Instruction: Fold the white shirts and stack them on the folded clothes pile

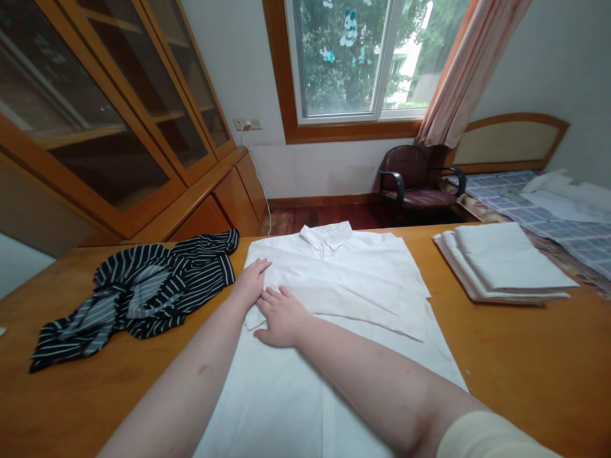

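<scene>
A white collared shirt [281, 388] lies spread on the wooden table, its collar toward the far edge. One sleeve is laid across the chest and its end points right. My left hand [251, 283] rests on the shirt's left side near the shoulder, fingers stretched out. Just below and to the right, my right hand [281, 316] lies flat on the cloth with its fingers spread. The two hands are close together, and neither holds anything. My forearms cover part of the shirt's lower body.
A crumpled black-and-white striped garment [153, 286] lies on the table [515, 362] at left. Folded white cloths [501, 261] are stacked at right. Beyond the table stand a maroon armchair [410, 172] and a bed [563, 222]. A glass-fronted wooden cabinet [157, 159] stands at left.
</scene>
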Tool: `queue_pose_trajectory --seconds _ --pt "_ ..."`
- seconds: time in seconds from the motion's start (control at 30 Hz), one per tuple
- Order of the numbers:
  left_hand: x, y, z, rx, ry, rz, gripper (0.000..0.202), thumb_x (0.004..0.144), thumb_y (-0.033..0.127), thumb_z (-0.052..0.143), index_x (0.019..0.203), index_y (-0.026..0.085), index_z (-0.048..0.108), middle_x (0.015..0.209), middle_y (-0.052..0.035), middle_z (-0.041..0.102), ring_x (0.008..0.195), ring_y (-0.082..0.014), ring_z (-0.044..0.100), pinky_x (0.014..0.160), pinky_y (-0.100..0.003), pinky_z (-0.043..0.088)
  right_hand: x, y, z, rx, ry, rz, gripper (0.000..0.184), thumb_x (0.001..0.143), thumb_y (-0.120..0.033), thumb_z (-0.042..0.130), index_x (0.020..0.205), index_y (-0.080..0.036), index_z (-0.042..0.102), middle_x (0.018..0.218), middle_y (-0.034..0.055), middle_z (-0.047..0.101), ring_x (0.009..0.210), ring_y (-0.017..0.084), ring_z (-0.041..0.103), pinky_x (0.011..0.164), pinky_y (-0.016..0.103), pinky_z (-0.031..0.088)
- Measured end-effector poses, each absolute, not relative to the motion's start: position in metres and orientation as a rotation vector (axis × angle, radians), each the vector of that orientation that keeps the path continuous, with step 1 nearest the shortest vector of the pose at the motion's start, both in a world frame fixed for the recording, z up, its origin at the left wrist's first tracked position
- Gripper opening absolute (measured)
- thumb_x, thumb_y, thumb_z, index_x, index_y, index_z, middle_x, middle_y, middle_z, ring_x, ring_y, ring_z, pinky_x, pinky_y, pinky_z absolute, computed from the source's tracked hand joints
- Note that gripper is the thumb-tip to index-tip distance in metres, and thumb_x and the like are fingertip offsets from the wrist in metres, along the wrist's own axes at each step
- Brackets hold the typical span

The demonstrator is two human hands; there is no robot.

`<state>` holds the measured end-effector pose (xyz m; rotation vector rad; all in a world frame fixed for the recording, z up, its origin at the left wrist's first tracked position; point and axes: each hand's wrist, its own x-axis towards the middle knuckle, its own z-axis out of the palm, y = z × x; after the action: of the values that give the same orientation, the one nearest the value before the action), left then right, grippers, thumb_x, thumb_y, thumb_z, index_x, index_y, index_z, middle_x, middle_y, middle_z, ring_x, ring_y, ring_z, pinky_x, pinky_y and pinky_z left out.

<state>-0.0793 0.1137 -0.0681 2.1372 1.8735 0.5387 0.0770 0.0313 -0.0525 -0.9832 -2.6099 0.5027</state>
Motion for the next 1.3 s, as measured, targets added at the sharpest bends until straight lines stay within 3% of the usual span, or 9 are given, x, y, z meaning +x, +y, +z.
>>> queue_pose_trajectory --seconds 0.13,0.2,0.3,0.4,0.53,0.63,0.73,0.9,1.3 --pt "-0.084 0.114 -0.069 2.292 1.834 0.356 0.049 0.088 0.018 0.031 0.133 0.021 0.05 0.143 -0.0031 0.042 0.136 -0.0195 0.031 0.113 -0.037 0.021 0.09 0.041 -0.05 -1.036 -2.401 0.819 0.04 0.083 -0.037 0.05 0.118 -0.019 0.058 0.133 0.008 0.054 0.123 0.021 0.048 0.107 0.037 0.029" --pt "-0.081 0.114 -0.067 2.323 1.876 0.257 0.05 0.09 0.027 0.032 0.138 0.022 0.043 0.148 -0.0058 0.033 0.138 -0.0258 0.025 0.112 -0.045 0.018 0.106 0.044 -0.048 -1.137 -2.281 0.892 0.04 0.087 -0.038 0.045 0.12 -0.019 0.057 0.134 0.0071 0.053 0.119 0.018 0.051 0.102 0.032 0.036" --pt "-0.078 0.115 -0.067 2.286 2.007 0.136 0.057 0.089 0.039 0.037 0.143 0.02 0.033 0.152 -0.0123 0.022 0.14 -0.0331 0.015 0.111 -0.051 0.016 0.143 0.045 -0.045 -1.338 -2.336 0.689 0.056 0.087 -0.048 0.046 0.132 -0.015 0.048 0.146 0.0127 0.036 0.135 0.023 0.032 0.111 0.04 0.02" --pt "-0.078 0.12 -0.068 2.209 2.112 0.087 0.07 0.087 0.046 0.04 0.146 0.011 0.025 0.152 -0.0197 0.017 0.14 -0.0349 0.012 0.111 -0.049 0.016 0.189 0.043 -0.044 -1.559 -2.454 0.539 0.07 0.087 -0.058 0.04 0.144 -0.02 0.03 0.153 0.0101 0.021 0.141 0.025 0.013 0.112 0.047 0.007" --pt "-0.066 0.132 -0.063 2.011 2.236 0.068 0.081 0.083 0.054 0.042 0.141 -0.001 0.03 0.149 -0.0267 0.02 0.139 -0.0365 0.017 0.11 -0.046 0.018 0.241 0.038 -0.047 -1.785 -2.432 0.44 0.074 0.087 -0.063 0.032 0.147 -0.02 0.025 0.154 0.0107 0.014 0.141 0.027 0.01 0.112 0.046 0.008" --pt "-0.047 0.14 -0.058 1.875 2.398 0.177 0.072 0.083 0.051 0.041 0.129 -0.004 0.044 0.136 -0.0322 0.039 0.131 -0.0415 0.032 0.108 -0.053 0.019 0.26 0.036 -0.05 -1.83 -2.408 0.381 0.075 0.087 -0.064 0.031 0.147 -0.019 0.024 0.154 0.0119 0.014 0.141 0.027 0.01 0.112 0.045 0.009" --pt "-0.037 0.144 -0.06 1.876 2.542 0.378 0.061 0.086 0.042 0.039 0.125 -0.003 0.047 0.13 -0.0302 0.048 0.129 -0.0392 0.035 0.108 -0.054 0.019 0.263 0.036 -0.052 -1.818 -2.434 0.373 0.075 0.087 -0.064 0.03 0.147 -0.018 0.024 0.154 0.0126 0.014 0.141 0.026 0.01 0.112 0.045 0.01" --pt "-0.047 0.148 -0.069 2.135 2.308 0.226 0.057 0.089 0.031 0.031 0.138 0.001 0.036 0.146 -0.0187 0.034 0.136 -0.0293 0.027 0.11 -0.044 0.023 0.26 0.038 -0.052 -1.832 -2.451 0.37 0.076 0.087 -0.063 0.03 0.148 -0.018 0.022 0.154 0.0117 0.012 0.142 0.026 0.008 0.112 0.045 0.009" --pt "-0.05 0.165 -0.069 1.859 2.434 0.155 0.075 0.086 0.049 0.03 0.143 0.001 0.025 0.152 -0.0177 0.018 0.14 -0.0277 0.018 0.113 -0.04 0.017 0.259 0.036 -0.05 -1.875 -2.407 0.394 0.072 0.088 -0.063 0.027 0.147 -0.022 0.023 0.154 0.0091 0.014 0.141 0.026 0.01 0.111 0.046 0.01"
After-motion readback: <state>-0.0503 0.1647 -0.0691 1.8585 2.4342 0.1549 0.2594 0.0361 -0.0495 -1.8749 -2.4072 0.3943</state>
